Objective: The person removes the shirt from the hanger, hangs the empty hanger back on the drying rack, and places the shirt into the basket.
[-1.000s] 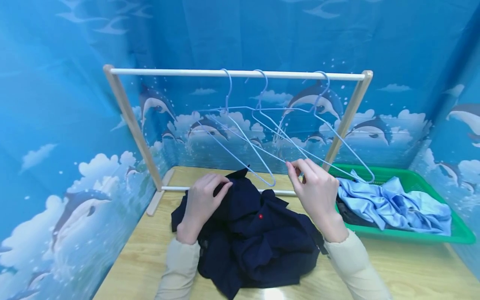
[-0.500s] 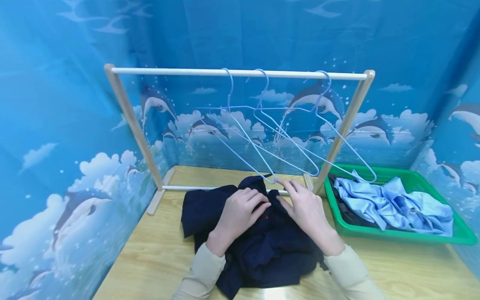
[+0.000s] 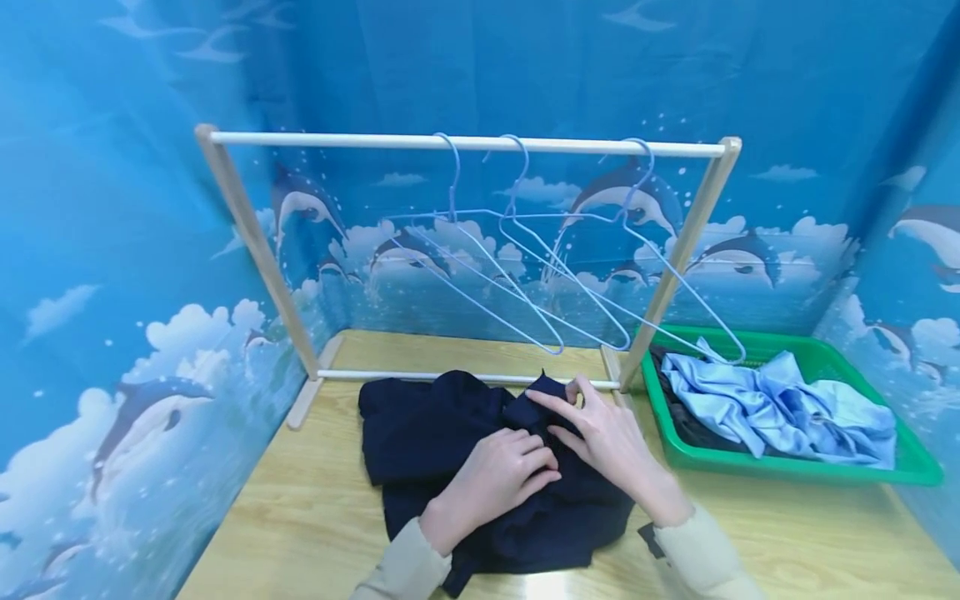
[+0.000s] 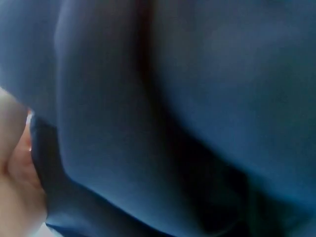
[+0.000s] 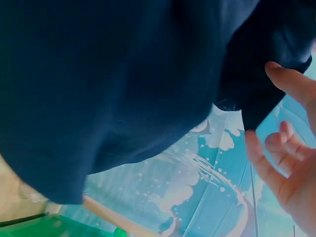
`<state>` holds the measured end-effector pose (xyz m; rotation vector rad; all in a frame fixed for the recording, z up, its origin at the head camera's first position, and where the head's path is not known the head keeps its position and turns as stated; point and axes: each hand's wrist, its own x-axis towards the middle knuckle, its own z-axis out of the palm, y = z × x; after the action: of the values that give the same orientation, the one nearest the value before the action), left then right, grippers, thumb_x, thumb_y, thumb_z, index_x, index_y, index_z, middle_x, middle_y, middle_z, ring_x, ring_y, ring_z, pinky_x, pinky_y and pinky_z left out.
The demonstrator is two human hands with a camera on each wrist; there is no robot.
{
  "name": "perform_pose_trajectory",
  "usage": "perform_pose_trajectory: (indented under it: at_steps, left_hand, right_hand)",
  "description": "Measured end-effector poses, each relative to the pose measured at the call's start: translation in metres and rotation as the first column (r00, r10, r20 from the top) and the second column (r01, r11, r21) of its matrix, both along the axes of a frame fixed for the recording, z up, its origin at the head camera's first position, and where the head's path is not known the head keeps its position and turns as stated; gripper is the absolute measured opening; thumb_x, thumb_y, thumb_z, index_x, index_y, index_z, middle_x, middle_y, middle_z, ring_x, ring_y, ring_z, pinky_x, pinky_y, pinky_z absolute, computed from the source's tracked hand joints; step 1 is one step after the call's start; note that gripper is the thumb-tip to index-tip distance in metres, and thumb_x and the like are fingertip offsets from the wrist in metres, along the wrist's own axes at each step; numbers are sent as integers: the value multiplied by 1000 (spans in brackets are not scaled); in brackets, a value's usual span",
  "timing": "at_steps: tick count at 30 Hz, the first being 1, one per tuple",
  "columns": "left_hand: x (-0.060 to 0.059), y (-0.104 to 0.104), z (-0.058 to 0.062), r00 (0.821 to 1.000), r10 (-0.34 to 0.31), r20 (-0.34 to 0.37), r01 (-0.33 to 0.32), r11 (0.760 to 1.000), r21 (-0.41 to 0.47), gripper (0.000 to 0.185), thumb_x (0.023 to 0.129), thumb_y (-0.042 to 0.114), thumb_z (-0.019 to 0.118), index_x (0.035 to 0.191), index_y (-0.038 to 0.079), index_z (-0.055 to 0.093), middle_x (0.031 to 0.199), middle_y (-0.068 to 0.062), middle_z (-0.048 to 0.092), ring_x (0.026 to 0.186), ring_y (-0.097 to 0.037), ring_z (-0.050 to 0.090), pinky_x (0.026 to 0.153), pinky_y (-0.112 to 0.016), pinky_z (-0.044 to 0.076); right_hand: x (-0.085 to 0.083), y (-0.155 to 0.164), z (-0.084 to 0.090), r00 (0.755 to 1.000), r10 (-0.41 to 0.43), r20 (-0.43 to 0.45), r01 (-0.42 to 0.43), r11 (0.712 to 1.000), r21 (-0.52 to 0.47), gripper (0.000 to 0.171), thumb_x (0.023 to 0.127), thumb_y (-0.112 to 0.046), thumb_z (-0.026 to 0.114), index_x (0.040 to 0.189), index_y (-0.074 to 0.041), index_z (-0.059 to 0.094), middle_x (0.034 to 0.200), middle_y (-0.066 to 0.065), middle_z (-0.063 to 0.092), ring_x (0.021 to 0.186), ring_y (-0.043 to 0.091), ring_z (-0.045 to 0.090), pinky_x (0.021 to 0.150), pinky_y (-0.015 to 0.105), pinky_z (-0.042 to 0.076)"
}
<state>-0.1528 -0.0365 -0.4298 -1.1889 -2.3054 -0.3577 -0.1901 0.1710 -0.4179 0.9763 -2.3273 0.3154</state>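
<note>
A crumpled navy shirt [image 3: 427, 417] lies on the table, its pointed collar sticking up near the rack's lower bar. My left hand [image 3: 497, 475] pinches the shirt's cloth in the middle, thumb and forefinger close together. In the left wrist view, blurred navy folds cover most of the frame and part of the left hand [image 4: 19, 173] shows at the edge. Just behind it, my right hand [image 3: 603, 437] spreads its fingers around the collar. Seen from the right wrist, that hand's thumb [image 5: 291, 81] touches the cloth and a fingertip meets the collar point.
A wooden rack with a white top rod [image 3: 337, 142] stands behind the shirt. Three lavender wire hangers [image 3: 453, 208] hang from it without clothes. At the right, a green basket [image 3: 795, 472] holds a light blue satin garment [image 3: 750, 400] and dark cloth [image 3: 693, 425].
My left hand has moved right across the shirt. The right hand has come off the hanger and down to the collar. The shirt's left part now lies spread to the left.
</note>
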Motion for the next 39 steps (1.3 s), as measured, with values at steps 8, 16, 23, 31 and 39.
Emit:
perform_pose_trajectory:
  at_steps: [8,16,23,31,39]
  left_hand:
    - [11,-9,-22,990,-38,136,60,985,-160,12,94,39,73,90,28,76,85,16,65,78,1,60,75,-16,49]
    - [-8,-46,4,993,53,108,-59,997,50,8,92,31,77,93,23,76,88,12,68,81,-5,64,74,-24,54]
    - [-39,-118,23,905,356,232,-377,924,56,19,93,28,77,106,15,74,102,-3,69,96,-23,65,85,-40,54]
    - [-64,-182,3,690,537,486,-500,838,-217,67,91,27,79,145,0,49,140,-33,47,125,-53,47,101,-61,43]
    - [-73,-191,-19,532,522,667,-403,849,-343,86,85,33,83,151,1,40,143,-42,40,128,-60,43,102,-65,41]
  right_hand:
    - [8,2,-24,988,40,146,-58,991,124,44,83,-10,83,119,-34,76,92,-2,49,56,2,31,46,16,25]
    - [18,8,-38,931,-15,365,-58,981,187,44,88,-14,80,127,-32,72,88,-6,48,54,1,34,46,18,30]
    - [23,11,-37,912,5,410,-81,982,168,46,92,-21,77,135,-31,67,95,-2,55,56,0,35,48,18,32]
    - [26,10,-39,901,21,434,-95,984,150,45,95,-31,73,139,-28,64,101,0,56,60,-1,37,50,18,34]
    - [28,6,-42,878,15,478,-101,983,153,46,95,-36,72,140,-29,63,102,0,56,60,0,36,51,18,33]
